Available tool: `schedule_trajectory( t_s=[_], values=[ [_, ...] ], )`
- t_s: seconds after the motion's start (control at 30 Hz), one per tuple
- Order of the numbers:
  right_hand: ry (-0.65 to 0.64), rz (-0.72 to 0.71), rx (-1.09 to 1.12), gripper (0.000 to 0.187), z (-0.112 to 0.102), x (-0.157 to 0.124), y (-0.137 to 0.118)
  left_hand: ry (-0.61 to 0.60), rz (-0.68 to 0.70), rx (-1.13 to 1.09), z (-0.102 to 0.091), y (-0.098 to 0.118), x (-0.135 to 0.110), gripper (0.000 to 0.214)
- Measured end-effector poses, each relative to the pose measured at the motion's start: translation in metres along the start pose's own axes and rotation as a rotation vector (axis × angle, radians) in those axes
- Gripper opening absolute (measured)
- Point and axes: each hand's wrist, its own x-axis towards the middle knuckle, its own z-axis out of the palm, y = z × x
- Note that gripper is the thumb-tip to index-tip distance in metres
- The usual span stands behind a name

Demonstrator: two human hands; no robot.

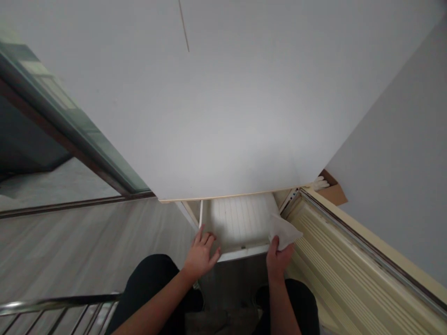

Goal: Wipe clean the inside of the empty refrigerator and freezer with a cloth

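Observation:
A white drawer (240, 218) stands pulled out from under a tall white cabinet front (216, 116). My left hand (201, 253) rests on the drawer's front left corner, fingers spread over the edge. My right hand (278, 259) is at the drawer's front right corner, closed on a white cloth (283, 229) that sticks up from the fingers. The inside of the drawer shows a ribbed white bottom with nothing in it that I can make out.
A cream ribbed panel with a metal rail (349, 260) runs along the right. A cardboard box (331, 190) sits behind it by the grey wall. A glass sliding door (70, 125) is at left, a metal rack (52, 309) at bottom left on the wood floor.

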Motion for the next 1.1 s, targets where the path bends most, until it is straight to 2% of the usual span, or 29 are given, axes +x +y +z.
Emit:
schedule_trajectory(
  t_s=[0.07, 0.17, 0.27, 0.37, 0.43, 0.5, 0.73, 0.83, 1.0, 1.1],
  values=[
    [0.026, -0.051, -0.058, 0.055, 0.008, 0.004, 0.002, 0.037, 0.137, 0.047, 0.004, 0.005, -0.011, 0.033],
    [0.068, -0.066, -0.040, 0.052, 0.017, 0.001, -0.004, 0.079, 0.284, 0.129, 0.021, 0.026, -0.037, 0.044],
    [0.087, 0.029, 0.019, 0.048, 0.020, -0.003, -0.013, 0.024, 0.325, 0.211, 0.045, 0.054, -0.060, 0.059],
    [0.114, 0.227, 0.147, 0.059, 0.021, -0.003, -0.021, 0.024, 0.270, 0.259, 0.060, 0.071, -0.061, 0.066],
    [0.147, 0.417, 0.298, 0.071, 0.021, -0.002, -0.027, 0.032, 0.276, 0.274, 0.063, 0.073, -0.053, 0.067],
    [0.173, 0.563, 0.444, 0.074, 0.017, 0.002, -0.032, 0.029, 0.295, 0.275, 0.062, 0.071, -0.045, 0.068],
    [0.276, 0.765, 0.747, 0.067, -0.007, 0.020, -0.036, 0.023, 0.238, 0.224, 0.042, 0.070, -0.026, 0.072],
    [0.181, 0.802, 0.885, 0.066, -0.004, 0.017, -0.040, 0.006, 0.194, 0.222, 0.036, 0.068, 0.003, 0.072],
    [-0.148, 0.874, 1.041, 0.057, 0.012, 0.015, -0.052, -0.016, 0.112, 0.212, 0.030, 0.060, 0.054, 0.075],
    [-0.186, 0.939, 1.112, 0.054, 0.020, 0.023, -0.052, -0.030, 0.099, 0.196, 0.024, 0.052, 0.073, 0.078]
  ],
)
